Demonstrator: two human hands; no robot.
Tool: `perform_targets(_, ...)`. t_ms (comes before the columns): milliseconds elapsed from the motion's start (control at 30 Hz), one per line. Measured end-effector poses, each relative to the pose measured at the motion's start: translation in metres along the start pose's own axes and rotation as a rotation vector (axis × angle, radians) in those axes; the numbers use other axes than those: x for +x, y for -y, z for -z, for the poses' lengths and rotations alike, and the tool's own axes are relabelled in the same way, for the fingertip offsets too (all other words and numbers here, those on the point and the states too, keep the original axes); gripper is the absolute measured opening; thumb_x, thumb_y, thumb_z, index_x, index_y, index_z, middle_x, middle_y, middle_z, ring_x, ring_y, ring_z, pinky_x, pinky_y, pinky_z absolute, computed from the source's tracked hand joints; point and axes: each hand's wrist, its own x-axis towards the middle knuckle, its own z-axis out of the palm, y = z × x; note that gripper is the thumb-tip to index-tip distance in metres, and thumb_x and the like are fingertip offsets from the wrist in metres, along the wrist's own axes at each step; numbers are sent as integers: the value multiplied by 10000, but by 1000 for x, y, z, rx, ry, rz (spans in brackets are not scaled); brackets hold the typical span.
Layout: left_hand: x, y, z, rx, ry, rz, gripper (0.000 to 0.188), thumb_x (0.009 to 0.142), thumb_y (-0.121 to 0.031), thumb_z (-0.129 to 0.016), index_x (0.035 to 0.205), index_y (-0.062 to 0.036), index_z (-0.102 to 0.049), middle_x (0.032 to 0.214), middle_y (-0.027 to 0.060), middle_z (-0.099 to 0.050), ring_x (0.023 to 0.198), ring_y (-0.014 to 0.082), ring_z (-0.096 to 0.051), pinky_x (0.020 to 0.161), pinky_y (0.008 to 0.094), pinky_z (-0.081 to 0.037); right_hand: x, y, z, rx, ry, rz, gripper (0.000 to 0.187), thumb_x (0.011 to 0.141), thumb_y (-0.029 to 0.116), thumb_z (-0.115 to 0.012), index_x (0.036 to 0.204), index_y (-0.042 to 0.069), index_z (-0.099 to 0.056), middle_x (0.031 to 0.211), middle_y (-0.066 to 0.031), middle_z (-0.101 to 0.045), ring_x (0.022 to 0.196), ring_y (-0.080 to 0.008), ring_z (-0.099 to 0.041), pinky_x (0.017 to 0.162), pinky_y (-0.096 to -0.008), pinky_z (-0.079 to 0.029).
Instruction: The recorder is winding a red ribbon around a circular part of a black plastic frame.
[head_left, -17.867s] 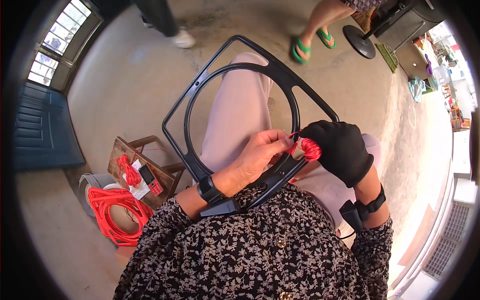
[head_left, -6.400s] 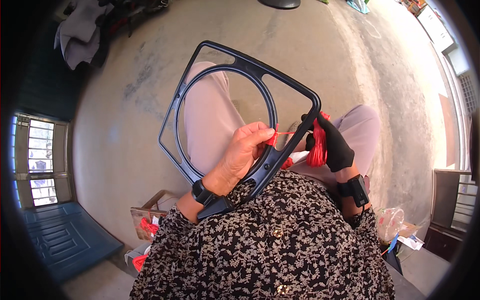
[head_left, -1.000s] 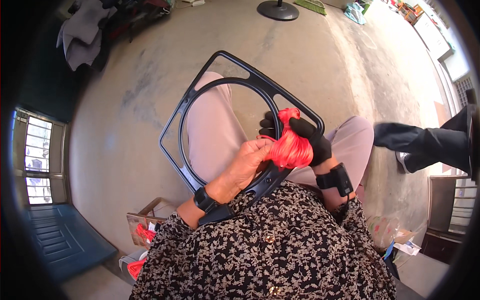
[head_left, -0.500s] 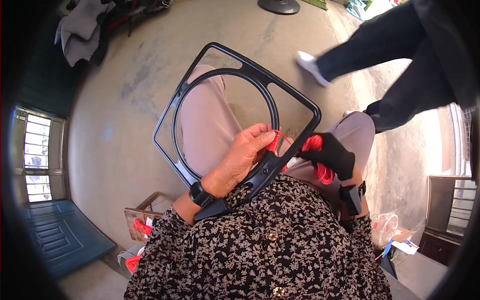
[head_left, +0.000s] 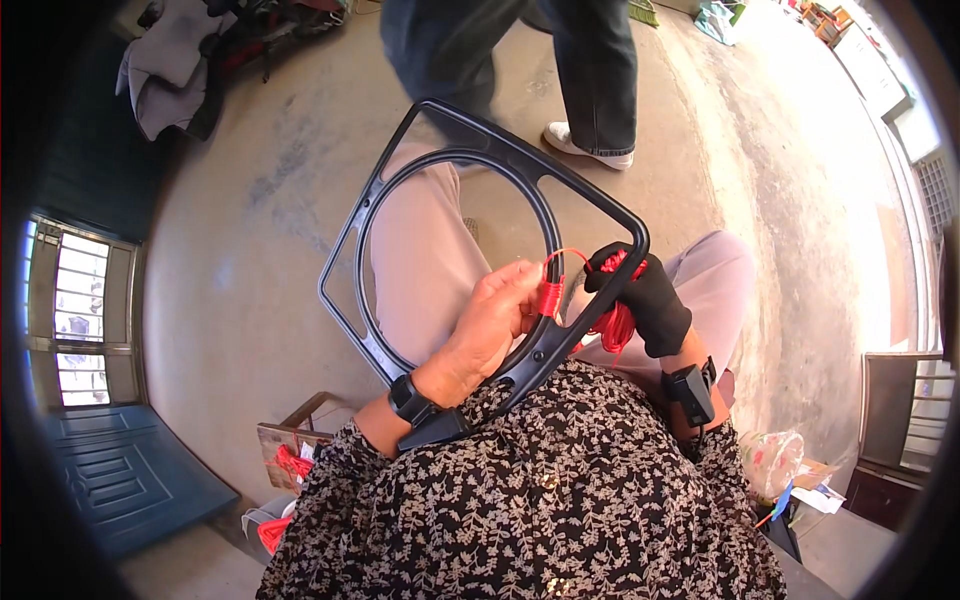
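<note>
A black frame [head_left: 582, 180], squarish outside with a round ring inside, rests tilted over my lap. My left hand [head_left: 487, 322], bare, is closed on the ring's right side, thumb and fingers pinching beside a tight red cord wrapping [head_left: 551, 298]. A single strand arcs from this wrapping across to my right hand [head_left: 655, 312], which wears a black glove. That hand is closed around a looped bundle of red cord [head_left: 616, 326], just by the frame's right outer bar. Its fingertips are partly hidden by the bar and the cord.
A person in dark trousers [head_left: 597, 85] and white shoes stands just beyond the frame. A wooden box [head_left: 280, 450] with red cord is at my left. Clear plastic wrap [head_left: 772, 462] and papers lie at my right. A blue panelled door [head_left: 125, 475] is far left.
The other person has walked from the right to the far side of the frame. My right hand and its cord bundle have shifted slightly left and up. My left hand keeps its hold.
</note>
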Motion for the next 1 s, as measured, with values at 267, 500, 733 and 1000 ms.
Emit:
perform_targets(267,-1,-4,-3,-59,-6,42,153,937,-159,-522,856,-31,-543,716,86,-616,606,147,-616,570,259,-534,-5,5,-2,18,-105,-7,216,793,97,-648,981,5,-597,795,-58,-643,623,-113,-592,582,-239,-489)
perform_targets(500,1,-2,2,-97,-15,55,135,925,-139,-536,850,-28,-548,723,88,-611,632,142,-611,594,252,-525,-17,-8,26,-292,-295,-52,148,819,137,-632,913,23,-633,741,-21,-599,609,-74,-541,562,-225,-445)
perform_targets(733,3,-3,5,-92,1,93,124,916,-123,-551,869,-9,-562,747,76,-615,647,133,-607,610,249,-523,-26,-15,44,436,-186,-52,381,895,320,-562,1112,7,-549,815,-51,-588,752,-161,-593,726,-286,-493)
perform_targets(1000,4,5,1,-82,73,170,166,921,-166,-570,905,-4,-603,802,45,-630,669,97,-610,631,240,-533,43,-10,-13,-441,-480,235,369,825,260,-669,1082,8,-590,832,-86,-649,750,-153,-618,680,-285,-496)
